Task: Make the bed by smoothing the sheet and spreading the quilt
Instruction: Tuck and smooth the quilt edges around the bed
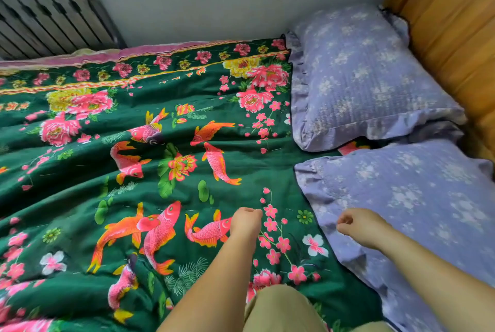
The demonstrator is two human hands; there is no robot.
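A dark green quilt [150,171] printed with red fish and pink flowers lies spread over the bed, with soft creases across its middle. A strip of pink sheet [160,51] shows along the far edge by the wall. My left hand [245,221] hovers over the near part of the quilt, fingers curled into a fist with nothing in them. My right hand [357,226] is over the frilled edge of the near purple pillow [428,197], fingers also curled, and no fabric is lifted in it.
A second purple floral pillow [361,77] lies behind the near one, against the wooden headboard [455,23] at right. A grey radiator [51,15] stands on the wall at far left. My knee in khaki cloth [281,310] rests on the quilt's near edge.
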